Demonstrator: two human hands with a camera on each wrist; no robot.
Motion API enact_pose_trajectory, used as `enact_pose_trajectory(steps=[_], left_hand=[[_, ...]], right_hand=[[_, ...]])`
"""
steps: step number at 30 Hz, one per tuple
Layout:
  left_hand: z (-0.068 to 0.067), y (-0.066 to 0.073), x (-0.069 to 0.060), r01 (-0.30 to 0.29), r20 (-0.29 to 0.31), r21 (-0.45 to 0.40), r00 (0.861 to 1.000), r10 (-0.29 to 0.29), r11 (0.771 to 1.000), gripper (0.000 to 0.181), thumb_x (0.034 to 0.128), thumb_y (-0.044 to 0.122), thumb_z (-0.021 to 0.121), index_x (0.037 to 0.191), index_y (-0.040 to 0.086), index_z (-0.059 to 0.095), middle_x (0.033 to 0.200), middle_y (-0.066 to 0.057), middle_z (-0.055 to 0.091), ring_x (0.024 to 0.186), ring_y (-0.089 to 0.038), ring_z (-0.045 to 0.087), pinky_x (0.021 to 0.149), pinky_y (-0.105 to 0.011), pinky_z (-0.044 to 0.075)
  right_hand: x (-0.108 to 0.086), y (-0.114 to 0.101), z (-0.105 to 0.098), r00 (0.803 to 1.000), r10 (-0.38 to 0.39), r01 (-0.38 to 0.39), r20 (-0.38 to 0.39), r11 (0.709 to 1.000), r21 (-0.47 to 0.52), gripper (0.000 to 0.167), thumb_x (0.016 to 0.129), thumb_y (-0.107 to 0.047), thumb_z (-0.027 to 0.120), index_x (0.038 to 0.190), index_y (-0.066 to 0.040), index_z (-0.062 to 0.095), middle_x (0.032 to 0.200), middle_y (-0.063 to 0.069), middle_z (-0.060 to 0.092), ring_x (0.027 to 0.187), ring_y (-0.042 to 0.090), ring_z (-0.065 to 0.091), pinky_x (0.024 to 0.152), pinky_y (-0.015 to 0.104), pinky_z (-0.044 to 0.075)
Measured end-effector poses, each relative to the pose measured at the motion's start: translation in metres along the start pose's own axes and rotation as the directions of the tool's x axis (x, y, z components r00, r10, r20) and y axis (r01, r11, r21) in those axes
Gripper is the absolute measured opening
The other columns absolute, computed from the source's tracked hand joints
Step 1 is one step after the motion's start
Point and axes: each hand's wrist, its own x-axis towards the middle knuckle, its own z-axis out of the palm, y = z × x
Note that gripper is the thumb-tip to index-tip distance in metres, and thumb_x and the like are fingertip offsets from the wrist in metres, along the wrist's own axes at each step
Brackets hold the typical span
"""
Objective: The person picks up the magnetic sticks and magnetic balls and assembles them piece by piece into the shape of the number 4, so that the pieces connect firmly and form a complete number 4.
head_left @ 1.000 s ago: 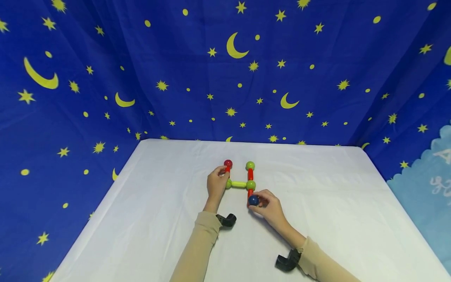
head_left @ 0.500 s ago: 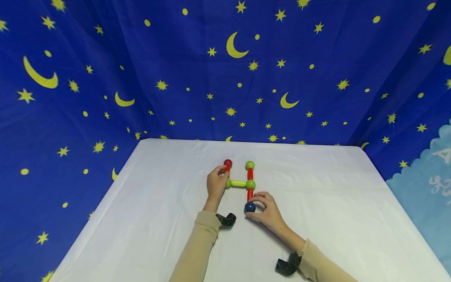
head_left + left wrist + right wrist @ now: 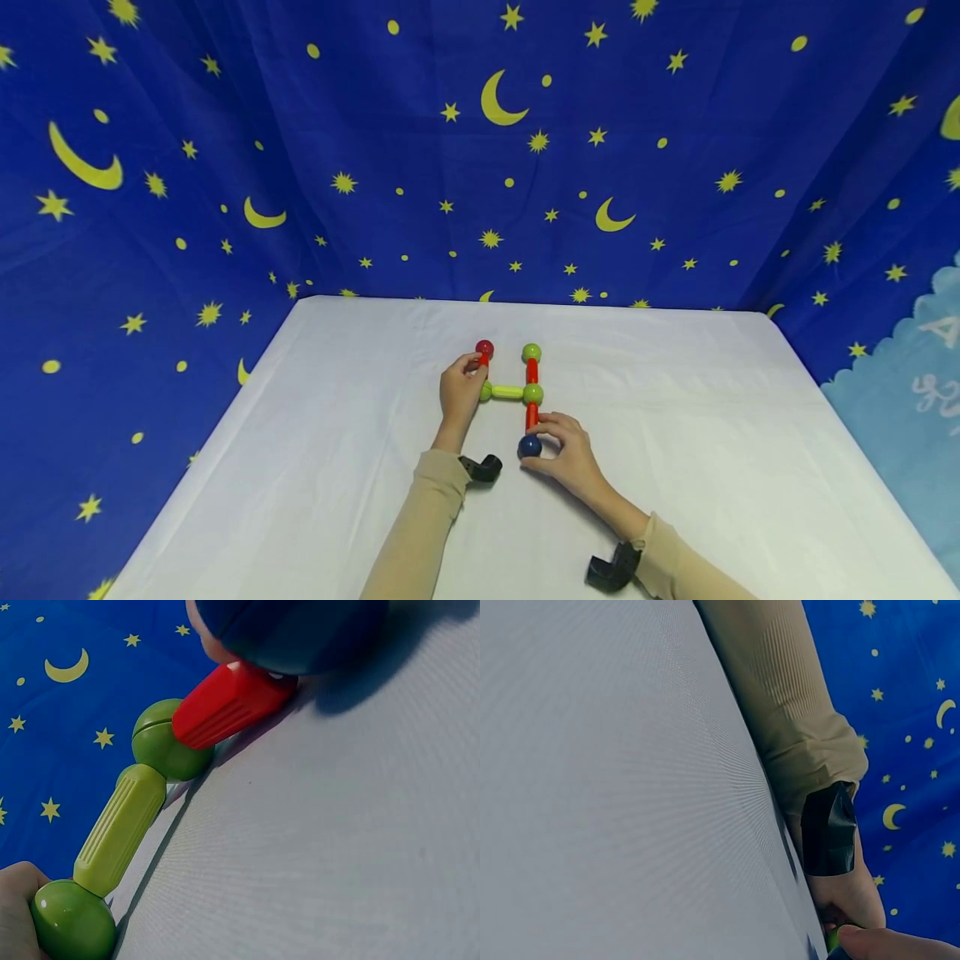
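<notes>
A toy of rods and balls lies on the white table in the head view. My left hand (image 3: 459,393) holds its left red rod (image 3: 484,362), between a red ball (image 3: 484,348) and a partly hidden green ball (image 3: 73,919). A yellow-green rod (image 3: 507,392) runs across to another green ball (image 3: 532,393). From there one red rod (image 3: 532,371) reaches back to a green ball (image 3: 532,352), and another red rod (image 3: 532,414) points toward me. My right hand (image 3: 572,454) pinches a blue ball (image 3: 529,447) at that rod's near end. In the left wrist view they appear to touch.
The white tabletop (image 3: 675,400) surrounds the toy. Blue cloth (image 3: 420,167) with yellow moons and stars hangs behind and beside it. Black wrist cameras (image 3: 482,468) sit on both wrists, near the tan sleeve cuffs.
My right hand has moved the blue ball toward me, from beside the near red rod to its end. The left hand has stayed in place on its rod.
</notes>
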Motion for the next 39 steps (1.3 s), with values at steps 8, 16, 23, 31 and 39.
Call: enact_pose_trajectory(steps=[8, 16, 23, 31, 39], left_hand=[[0.0, 0.0, -0.001, 0.0, 0.001, -0.002, 1.0, 0.0, 1.0, 0.024, 0.0813, 0.014, 0.067, 0.104, 0.011, 0.073, 0.091, -0.009, 0.074, 0.055, -0.005, 0.048, 0.052, -0.019, 0.036], [0.001, -0.001, -0.001, -0.005, -0.003, -0.007, 1.0, 0.005, 1.0, 0.023, 0.0811, 0.014, 0.067, 0.103, 0.011, 0.073, 0.09, -0.009, 0.074, 0.054, -0.004, 0.048, 0.051, -0.019, 0.036], [0.001, -0.001, -0.001, 0.0, 0.0, -0.001, 1.0, 0.0, 1.0, 0.024, 0.0811, 0.014, 0.067, 0.104, 0.011, 0.073, 0.09, -0.009, 0.074, 0.054, -0.005, 0.048, 0.051, -0.019, 0.036], [0.0, 0.001, 0.001, -0.01, -0.001, 0.017, 1.0, 0.01, 1.0, 0.023, 0.0819, 0.014, 0.067, 0.104, 0.011, 0.073, 0.09, -0.009, 0.074, 0.055, -0.005, 0.049, 0.052, -0.019, 0.036], [0.0, 0.001, -0.001, -0.009, 0.002, -0.003, 1.0, 0.009, 1.0, 0.023, 0.0817, 0.014, 0.067, 0.104, 0.01, 0.073, 0.09, -0.01, 0.074, 0.053, -0.005, 0.049, 0.051, -0.019, 0.037]], right_hand=[[0.001, 0.001, 0.0, 0.998, 0.062, -0.063, 0.013, 0.996, 0.061, 0.037, 0.062, -0.017, 0.087, 0.095, -0.014, 0.071, 0.125, 0.014, 0.061, 0.124, 0.038, 0.046, 0.101, 0.061, 0.026], [-0.002, -0.002, 0.002, 0.999, 0.049, -0.05, 0.014, 0.998, 0.037, 0.037, 0.061, -0.015, 0.088, 0.094, -0.015, 0.071, 0.127, 0.017, 0.06, 0.126, 0.04, 0.045, 0.102, 0.062, 0.024], [-0.006, -0.004, 0.008, 1.0, 0.007, -0.007, -0.011, 1.0, -0.009, 0.036, 0.061, -0.018, 0.087, 0.093, -0.015, 0.07, 0.128, 0.022, 0.059, 0.128, 0.046, 0.042, 0.102, 0.066, 0.022], [-0.003, -0.003, 0.011, 0.995, -0.088, 0.085, -0.039, 0.994, -0.072, 0.035, 0.066, -0.021, 0.084, 0.098, -0.014, 0.072, 0.117, 0.016, 0.06, 0.118, 0.038, 0.047, 0.096, 0.058, 0.026], [0.001, 0.002, 0.007, 0.985, -0.173, 0.17, 0.004, 0.962, -0.213, 0.036, 0.068, -0.027, 0.082, 0.102, -0.017, 0.072, 0.109, 0.011, 0.059, 0.106, 0.029, 0.05, 0.088, 0.049, 0.035]])
